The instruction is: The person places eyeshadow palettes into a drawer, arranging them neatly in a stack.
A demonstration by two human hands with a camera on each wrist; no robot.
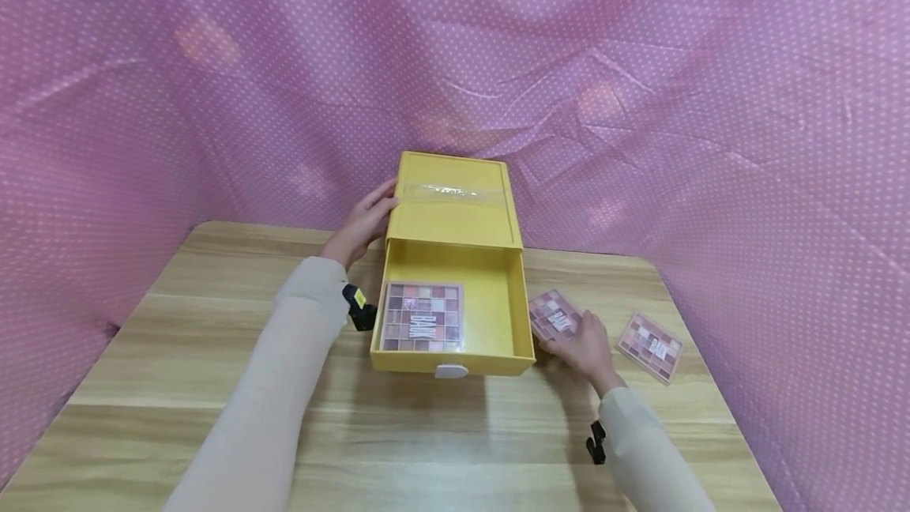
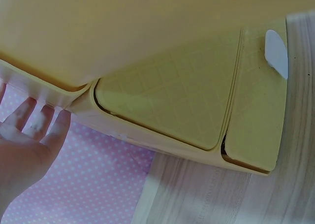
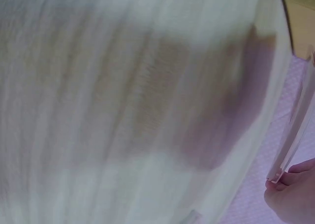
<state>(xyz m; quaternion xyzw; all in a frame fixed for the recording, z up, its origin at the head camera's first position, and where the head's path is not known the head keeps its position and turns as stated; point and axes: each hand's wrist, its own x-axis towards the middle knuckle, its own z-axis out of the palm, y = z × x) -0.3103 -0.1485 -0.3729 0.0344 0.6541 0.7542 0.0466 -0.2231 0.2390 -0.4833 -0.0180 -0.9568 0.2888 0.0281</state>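
Note:
A yellow drawer cabinet (image 1: 455, 216) stands on the table with its top drawer (image 1: 490, 303) pulled out toward me. Inside that drawer, on its left side, lies an eyeshadow palette (image 1: 424, 317). My left hand (image 1: 362, 221) rests on the cabinet's left side; in the left wrist view its fingers (image 2: 60, 128) lie extended against the yellow edge. My right hand (image 1: 586, 350) pinches a second eyeshadow palette (image 1: 553, 313) by its near edge, just right of the drawer. In the right wrist view this palette (image 3: 295, 130) appears edge-on, raised off the table.
A third eyeshadow palette (image 1: 650, 348) lies on the wooden table (image 1: 213, 354) right of my right hand. The open drawer has a white handle (image 1: 451, 371), and a lower drawer shows another handle (image 2: 276, 54). A pink dotted cloth (image 1: 455, 46) hangs behind and at both sides.

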